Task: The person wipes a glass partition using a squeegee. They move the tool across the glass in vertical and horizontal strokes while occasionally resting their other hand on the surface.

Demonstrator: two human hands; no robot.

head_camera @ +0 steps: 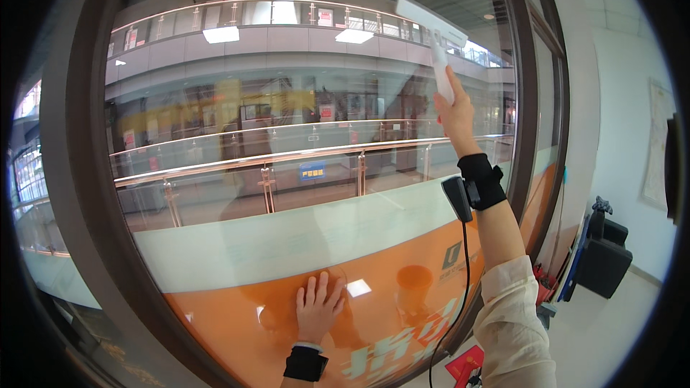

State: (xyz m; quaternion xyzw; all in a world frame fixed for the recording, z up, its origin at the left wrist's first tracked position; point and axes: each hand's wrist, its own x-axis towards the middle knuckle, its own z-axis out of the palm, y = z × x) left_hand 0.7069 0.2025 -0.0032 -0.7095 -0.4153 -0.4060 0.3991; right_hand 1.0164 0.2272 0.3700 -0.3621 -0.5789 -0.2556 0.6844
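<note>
My right hand (455,110) is raised at the upper right, shut around the handle of a white window squeegee (431,21). The squeegee's wide head lies at the upper right part of a large glass pane (323,113); whether its blade touches the glass cannot be told. Low on the same window, my left hand (319,304) rests with fingers apart against the orange film (232,312) and holds nothing. A black wristband is on each wrist, and a black device with a cable hangs at the right one.
Dark window frame (525,91) edges the pane. A black armchair (604,253) and leaning boards stand at the right, with a red item (464,365) low near the frame. Railings (264,157) of a gallery show through the glass. The black cable (467,280) hangs beside my right arm.
</note>
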